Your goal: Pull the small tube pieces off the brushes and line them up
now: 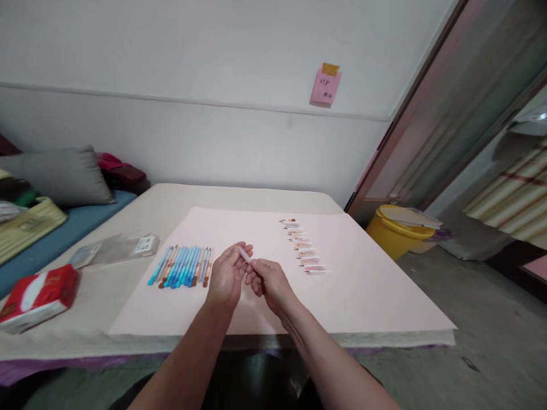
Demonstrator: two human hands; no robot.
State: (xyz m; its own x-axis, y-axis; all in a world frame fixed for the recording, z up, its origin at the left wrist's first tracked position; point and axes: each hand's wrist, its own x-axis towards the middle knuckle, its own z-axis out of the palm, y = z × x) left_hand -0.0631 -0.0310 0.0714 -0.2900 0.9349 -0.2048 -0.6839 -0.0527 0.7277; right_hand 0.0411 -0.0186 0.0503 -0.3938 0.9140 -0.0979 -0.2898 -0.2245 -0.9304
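Note:
Over the front middle of the pale pink sheet, my left hand (226, 276) and my right hand (271, 282) meet. A short, slim, whitish tube-like piece (244, 254) is held between them, its far end over my left fingers. My right thumb and fingers pinch its near end; my left fingers curl around it from below. Exactly what it is cannot be made out. Left of my hands lies a row of several blue and brown pens (182, 266). To the right, several slim pen-refill-like pieces with dark tips (308, 260) lie in a slanting column.
The pink sheet (363, 296) covers much of the table. At the left are a red tissue pack (40, 296) and a clear plastic bag (115, 249). A grey cushion (64, 176) lies beyond. A yellow bucket (395, 230) stands on the floor at right.

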